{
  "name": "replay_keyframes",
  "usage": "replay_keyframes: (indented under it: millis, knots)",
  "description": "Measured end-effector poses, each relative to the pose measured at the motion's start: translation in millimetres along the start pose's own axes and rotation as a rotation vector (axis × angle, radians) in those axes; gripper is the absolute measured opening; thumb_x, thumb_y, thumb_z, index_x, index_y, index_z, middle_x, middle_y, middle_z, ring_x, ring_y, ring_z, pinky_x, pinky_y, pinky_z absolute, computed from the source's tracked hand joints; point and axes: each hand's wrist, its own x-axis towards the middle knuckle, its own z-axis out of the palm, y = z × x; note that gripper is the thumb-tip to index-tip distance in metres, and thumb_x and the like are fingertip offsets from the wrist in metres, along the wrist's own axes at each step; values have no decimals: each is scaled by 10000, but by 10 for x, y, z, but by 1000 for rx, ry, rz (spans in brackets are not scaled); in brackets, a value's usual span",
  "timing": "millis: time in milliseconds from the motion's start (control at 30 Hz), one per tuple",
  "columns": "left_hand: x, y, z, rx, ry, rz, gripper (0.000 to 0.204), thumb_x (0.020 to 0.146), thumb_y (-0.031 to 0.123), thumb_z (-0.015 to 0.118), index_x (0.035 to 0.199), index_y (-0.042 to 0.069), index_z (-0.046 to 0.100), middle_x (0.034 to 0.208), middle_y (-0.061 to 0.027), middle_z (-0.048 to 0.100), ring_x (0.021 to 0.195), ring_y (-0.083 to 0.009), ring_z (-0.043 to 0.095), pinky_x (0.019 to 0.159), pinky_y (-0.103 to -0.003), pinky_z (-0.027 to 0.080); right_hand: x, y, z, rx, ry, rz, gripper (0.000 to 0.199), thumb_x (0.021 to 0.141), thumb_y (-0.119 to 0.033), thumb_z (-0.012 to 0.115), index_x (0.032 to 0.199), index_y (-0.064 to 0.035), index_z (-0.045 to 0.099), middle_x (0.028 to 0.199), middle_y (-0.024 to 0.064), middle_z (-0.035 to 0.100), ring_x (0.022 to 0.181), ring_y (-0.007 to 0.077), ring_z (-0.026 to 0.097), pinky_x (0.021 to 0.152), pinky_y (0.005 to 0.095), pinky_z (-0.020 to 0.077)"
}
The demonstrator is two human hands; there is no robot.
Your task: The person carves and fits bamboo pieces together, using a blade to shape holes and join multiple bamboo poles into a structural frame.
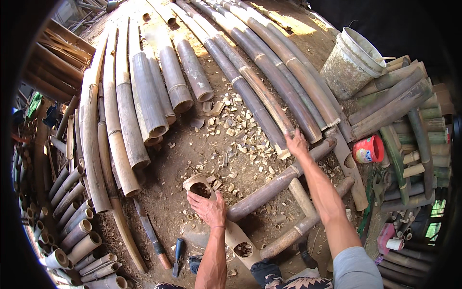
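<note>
Down the left edge lie small cut bamboo tubes (72, 231), stacked with their open ends facing out, and beside them long split bamboo slabs (115, 120) fan across the dirt. A long knife (151, 236) lies on the ground near the lower middle, with a small blue-handled tool (178, 255) just right of it. The left hand (208, 208) rests palm down, fingers spread, on a pale bamboo piece (226, 226) with round holes cut in its wall; it presses the piece steady rather than gripping round it, right beside the upper hole (199, 189). Pale chips (236, 135) are scattered over the ground above it. The right hand (296, 143) reaches far forward to the cut ends of the dark long poles (269, 96); its fingers touch one pole's end, but I cannot tell whether they close round it. It looks to me like the hole-cutting on the pale piece is paused while a pole is being picked out or shifted; the next move would call for a firm hold on that pole's end while the other hand keeps the pale piece from rolling. Further right, a dirty whitish bucket (353, 62) leans on a pile of green bamboo (414, 130), and a red round can (368, 149) with a pale label lies on its side below it.
</note>
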Motion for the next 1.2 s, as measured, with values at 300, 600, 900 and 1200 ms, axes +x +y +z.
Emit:
replay_keyframes:
  millis: [300, 600, 900, 1200]
  knots:
    - [61, 69, -6, 42, -39, -9, 1058, 753, 327, 747, 1479, -106, 111, 1461, -326, 271, 1359, -461, 313, 1155, -488, 294, 189, 417, -656, -197, 426, -363, 459, 926, -505, 563, 1021, -57, 589, 903, 118, 553, 829, 270, 548, 736, 416, 482]
    - [21, 94, 60, 52, -26, 23, 1030, 758, 318, 721, 1480, -108, 122, 1461, -321, 277, 1351, -466, 317, 1158, -491, 286, 351, 617, -548, -428, 517, -260, 651, 842, -441, 687, 1271, 0, 476, 1264, 228, 473, 1210, 398, 451, 981, 471, 447]
    - [69, 5, 36, 53, -21, 7, 1047, 748, 313, 737, 1478, -108, 116, 1454, -332, 276, 1347, -465, 325, 1156, -487, 297, 698, 399, -1338, -304, 569, -147, 870, 801, -422, 749, 1439, -12, 322, 1289, 267, 537, 1251, 387, 489, 1062, 453, 406]
    - [-17, 76, 11, 27, -16, 4, 1032, 748, 340, 724, 1472, -110, 142, 1451, -336, 292, 1329, -463, 362, 1129, -483, 339, 406, 91, -1328, -189, 112, -58, 1102, 626, -489, 840, 1405, 81, 307, 1403, 374, 373, 1311, 447, 426, 1104, 481, 380]
